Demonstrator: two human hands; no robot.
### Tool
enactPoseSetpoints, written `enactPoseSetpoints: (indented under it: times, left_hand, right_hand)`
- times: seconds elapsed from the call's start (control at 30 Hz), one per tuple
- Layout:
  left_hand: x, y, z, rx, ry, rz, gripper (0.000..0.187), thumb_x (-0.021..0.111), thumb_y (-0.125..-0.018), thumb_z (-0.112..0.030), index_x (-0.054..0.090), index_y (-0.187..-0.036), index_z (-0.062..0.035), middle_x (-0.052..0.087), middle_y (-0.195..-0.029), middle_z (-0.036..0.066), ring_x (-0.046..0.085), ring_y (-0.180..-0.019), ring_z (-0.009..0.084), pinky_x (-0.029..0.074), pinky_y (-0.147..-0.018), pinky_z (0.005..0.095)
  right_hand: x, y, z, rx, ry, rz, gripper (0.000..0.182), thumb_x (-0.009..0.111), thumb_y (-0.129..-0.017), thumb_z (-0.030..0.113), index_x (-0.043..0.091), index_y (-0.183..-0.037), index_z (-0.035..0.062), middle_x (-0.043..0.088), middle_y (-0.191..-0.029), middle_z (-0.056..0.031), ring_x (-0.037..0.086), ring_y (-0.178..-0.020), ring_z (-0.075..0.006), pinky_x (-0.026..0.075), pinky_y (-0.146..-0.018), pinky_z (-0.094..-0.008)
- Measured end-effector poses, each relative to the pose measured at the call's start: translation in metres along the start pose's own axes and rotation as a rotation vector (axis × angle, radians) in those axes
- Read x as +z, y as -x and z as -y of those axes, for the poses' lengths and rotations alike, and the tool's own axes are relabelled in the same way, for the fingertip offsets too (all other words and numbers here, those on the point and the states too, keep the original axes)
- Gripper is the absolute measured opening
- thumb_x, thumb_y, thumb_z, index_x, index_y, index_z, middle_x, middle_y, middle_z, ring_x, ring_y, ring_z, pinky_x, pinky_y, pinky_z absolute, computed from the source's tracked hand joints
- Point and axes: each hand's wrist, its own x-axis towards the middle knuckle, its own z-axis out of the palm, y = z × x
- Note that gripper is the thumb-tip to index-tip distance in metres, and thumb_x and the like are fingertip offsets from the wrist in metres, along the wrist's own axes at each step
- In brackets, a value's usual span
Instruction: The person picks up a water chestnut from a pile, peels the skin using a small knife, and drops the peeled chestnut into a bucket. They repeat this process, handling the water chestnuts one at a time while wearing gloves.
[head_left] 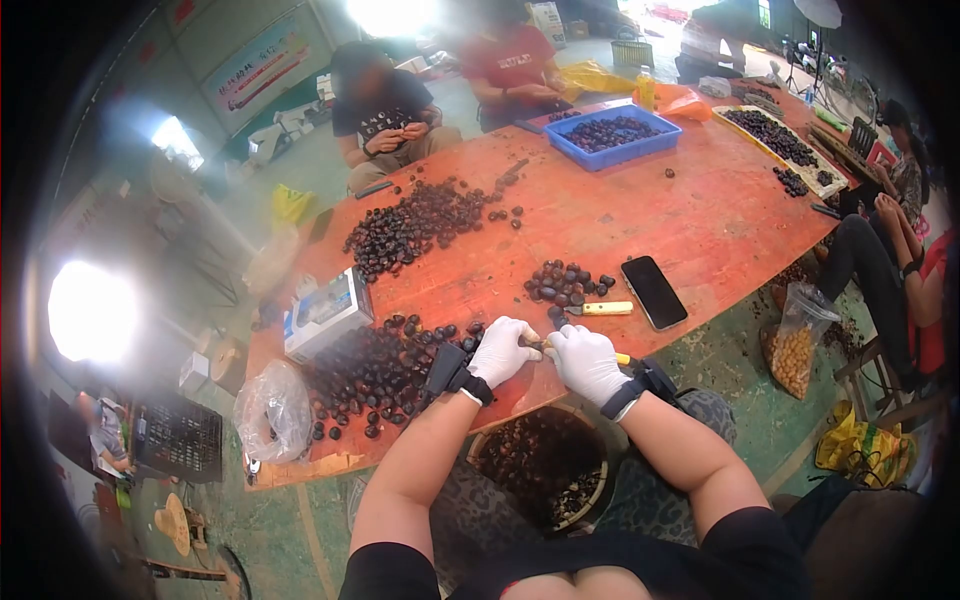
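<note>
My left hand, in a white glove, pinches a small brown nut at the table's near edge; the fingers partly hide it. Beside it my right hand, also gloved in white, is closed around a yellow-handled tool, probably a knife, its blade hidden. Both hands meet at the nut. Just beyond them lie a small pile of dark, shiny nuts and another yellow-handled knife. A larger heap of dark nuts spreads to the left of my left hand.
Below my hands stands a round bucket with dark shells inside. On the red table are a phone, a white box, a plastic bag and a blue tray of nuts. Several people sit around it.
</note>
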Motion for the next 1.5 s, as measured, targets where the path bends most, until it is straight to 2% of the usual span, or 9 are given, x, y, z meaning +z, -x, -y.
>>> enactPoseSetpoints:
  times: [0.43, 0.63, 0.67, 0.77, 0.9, 0.93, 1.23, 1.37, 1.5]
  left_hand:
    - [0.000, 0.000, 0.002, -0.021, 0.027, 0.016, 0.026, 0.084, -0.064, -0.016, 0.070, -0.083, -0.0043, 0.066, -0.084, 0.013, 0.060, -0.090, 0.0312, 0.050, -0.081, 0.0389]
    - [-0.014, 0.003, -0.001, 0.079, -0.108, 0.015, 0.011, 0.070, -0.073, -0.012, 0.068, -0.084, -0.0090, 0.067, -0.086, 0.010, 0.060, -0.093, 0.0307, 0.047, -0.085, 0.0426]
    - [-0.021, 0.003, -0.003, 0.033, -0.203, 0.052, 0.014, 0.061, -0.073, -0.011, 0.067, -0.086, -0.0112, 0.066, -0.088, 0.009, 0.060, -0.096, 0.0310, 0.044, -0.088, 0.0429]
    - [-0.029, 0.002, -0.015, 0.136, -0.323, -0.100, 0.020, 0.059, -0.071, -0.006, 0.065, -0.089, -0.0109, 0.065, -0.093, 0.009, 0.059, -0.092, 0.0311, 0.045, -0.082, 0.0407]
    - [0.001, -0.015, -0.032, 0.277, -0.163, -0.171, 0.026, 0.069, -0.078, -0.012, 0.065, -0.104, -0.0096, 0.061, -0.092, 0.010, 0.057, -0.095, 0.0321, 0.048, -0.084, 0.0419]
    - [0.005, -0.017, -0.039, 0.227, -0.202, -0.047, 0.031, 0.072, -0.080, -0.017, 0.065, -0.109, -0.0092, 0.060, -0.094, 0.011, 0.057, -0.097, 0.0324, 0.049, -0.085, 0.0420]
    - [0.017, -0.019, -0.033, 0.105, -0.216, -0.051, 0.022, 0.073, -0.077, -0.011, 0.054, -0.089, -0.0049, 0.059, -0.094, 0.014, 0.060, -0.090, 0.0354, 0.050, -0.078, 0.0432]
    - [0.005, -0.004, -0.017, 0.098, -0.028, -0.026, 0.021, 0.071, -0.077, -0.006, 0.063, -0.097, -0.0042, 0.061, -0.095, 0.014, 0.063, -0.088, 0.0319, 0.051, -0.078, 0.0386]
    - [-0.007, 0.008, -0.020, -0.054, 0.113, 0.121, 0.025, 0.077, -0.074, -0.005, 0.067, -0.097, -0.0042, 0.063, -0.097, 0.011, 0.064, -0.087, 0.0233, 0.052, -0.080, 0.0315]
  right_hand:
    - [-0.005, 0.004, -0.002, 0.003, 0.037, 0.093, 0.008, 0.060, -0.084, 0.018, 0.061, -0.086, 0.0103, 0.061, -0.085, -0.0071, 0.064, -0.084, -0.0245, 0.053, -0.064, -0.0388]
    - [-0.013, 0.009, -0.013, 0.090, 0.036, 0.078, 0.012, 0.061, -0.084, 0.022, 0.062, -0.087, 0.0105, 0.060, -0.085, -0.0075, 0.064, -0.083, -0.0247, 0.053, -0.063, -0.0398]
    - [-0.018, 0.007, -0.019, 0.123, 0.044, 0.065, 0.012, 0.062, -0.084, 0.022, 0.063, -0.087, 0.0105, 0.060, -0.085, -0.0076, 0.064, -0.083, -0.0249, 0.053, -0.063, -0.0399]
    - [-0.016, 0.009, -0.038, 0.213, 0.082, 0.037, 0.016, 0.066, -0.083, 0.026, 0.066, -0.087, 0.0112, 0.063, -0.085, -0.0085, 0.064, -0.083, -0.0273, 0.052, -0.066, -0.0416]
    - [-0.017, 0.009, -0.042, 0.240, 0.089, 0.066, 0.015, 0.065, -0.083, 0.025, 0.066, -0.087, 0.0108, 0.063, -0.086, -0.0087, 0.065, -0.083, -0.0270, 0.053, -0.065, -0.0411]
    - [-0.016, 0.009, -0.041, 0.226, 0.094, 0.065, 0.015, 0.065, -0.084, 0.025, 0.065, -0.087, 0.0104, 0.062, -0.084, -0.0088, 0.065, -0.082, -0.0264, 0.052, -0.064, -0.0409]
    - [-0.015, 0.011, -0.037, 0.226, 0.087, 0.076, 0.016, 0.067, -0.083, 0.028, 0.066, -0.088, 0.0125, 0.062, -0.083, -0.0069, 0.065, -0.083, -0.0259, 0.053, -0.065, -0.0405]
    - [-0.019, 0.009, -0.031, 0.163, 0.026, 0.023, 0.015, 0.065, -0.084, 0.027, 0.064, -0.090, 0.0128, 0.060, -0.085, -0.0064, 0.063, -0.084, -0.0246, 0.052, -0.064, -0.0398]
    - [-0.018, 0.010, -0.020, 0.085, 0.013, 0.041, 0.016, 0.066, -0.084, 0.029, 0.064, -0.090, 0.0133, 0.058, -0.084, -0.0055, 0.062, -0.083, -0.0243, 0.051, -0.064, -0.0395]
